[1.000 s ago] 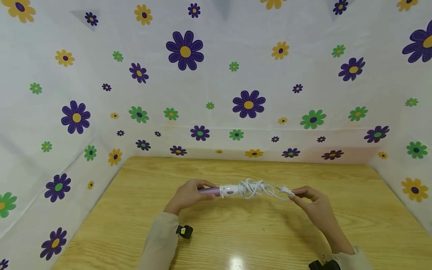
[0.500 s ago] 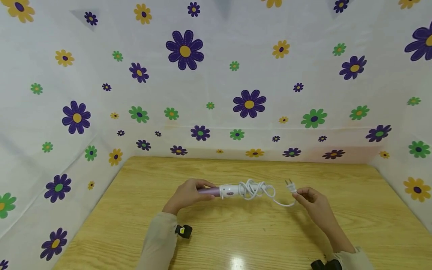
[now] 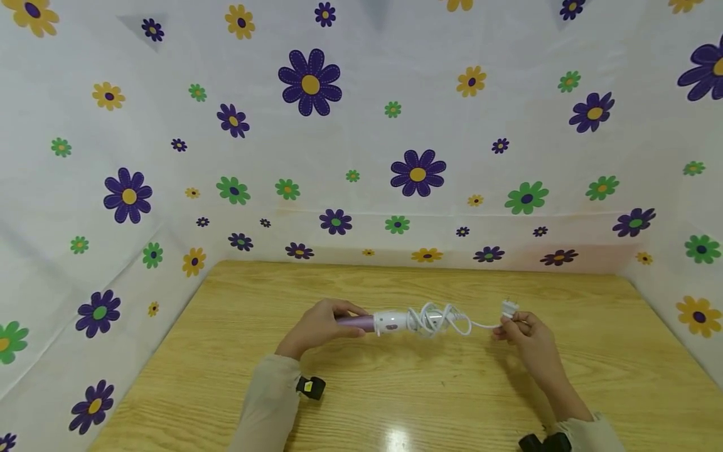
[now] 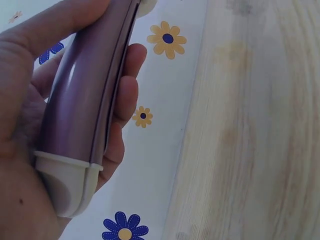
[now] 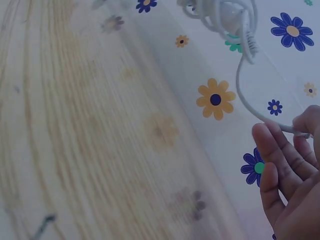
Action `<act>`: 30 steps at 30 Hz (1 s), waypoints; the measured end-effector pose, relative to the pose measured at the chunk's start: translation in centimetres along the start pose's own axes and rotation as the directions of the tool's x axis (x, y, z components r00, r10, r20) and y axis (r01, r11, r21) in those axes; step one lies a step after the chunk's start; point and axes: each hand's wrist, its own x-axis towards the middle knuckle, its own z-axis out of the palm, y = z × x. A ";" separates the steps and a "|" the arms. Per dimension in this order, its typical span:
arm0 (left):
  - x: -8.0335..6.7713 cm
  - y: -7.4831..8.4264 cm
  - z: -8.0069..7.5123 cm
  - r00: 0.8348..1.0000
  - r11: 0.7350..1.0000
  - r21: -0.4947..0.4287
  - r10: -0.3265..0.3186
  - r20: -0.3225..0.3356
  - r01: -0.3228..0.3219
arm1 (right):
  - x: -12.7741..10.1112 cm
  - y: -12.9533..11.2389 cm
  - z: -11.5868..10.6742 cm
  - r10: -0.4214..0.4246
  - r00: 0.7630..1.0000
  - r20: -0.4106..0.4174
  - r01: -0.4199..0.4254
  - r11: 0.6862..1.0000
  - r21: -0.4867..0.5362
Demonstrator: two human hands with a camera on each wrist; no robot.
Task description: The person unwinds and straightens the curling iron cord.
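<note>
My left hand (image 3: 322, 326) grips the purple barrel of a hair straightener (image 3: 390, 322). Its white handle points right, with a white cord (image 3: 433, 319) looped in a tangle around it. In the left wrist view, fingers and thumb curl round the purple barrel (image 4: 82, 90), whose white end cap (image 4: 65, 182) lies against the palm. My right hand (image 3: 533, 342) pinches the cord just below the white plug (image 3: 509, 307), its prongs pointing up. A short free length of cord (image 5: 242, 95) runs from the tangle to the right fingers in the right wrist view.
Beneath both hands is a wooden table (image 3: 395, 383). A white cloth (image 3: 350, 138) printed with flowers stands behind it and along both sides. Each wrist carries a black camera, such as the left one (image 3: 310, 387).
The right hand has moved slightly right, turning the plug from pointing left to pointing up and drawing the cord straighter. The straightener has shifted slightly right in the left hand's grip.
</note>
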 end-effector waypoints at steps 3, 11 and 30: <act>0.0 0.0 0.1 1.000 1.000 0.017 -0.011 0.006 0.011 | -0.1 -0.2 -0.1 -0.017 0.999 -0.046 0.018 1.000 0.018; -0.1 -0.6 -0.2 0.999 0.995 0.090 -0.038 -0.028 0.040 | -0.2 -0.6 -1.0 -0.063 0.993 -0.102 0.080 0.980 0.180; -0.1 -1.5 -1.2 0.974 0.990 -0.036 -0.144 -0.173 0.140 | 0.3 1.5 -4.3 0.078 0.997 0.021 -0.080 0.902 0.424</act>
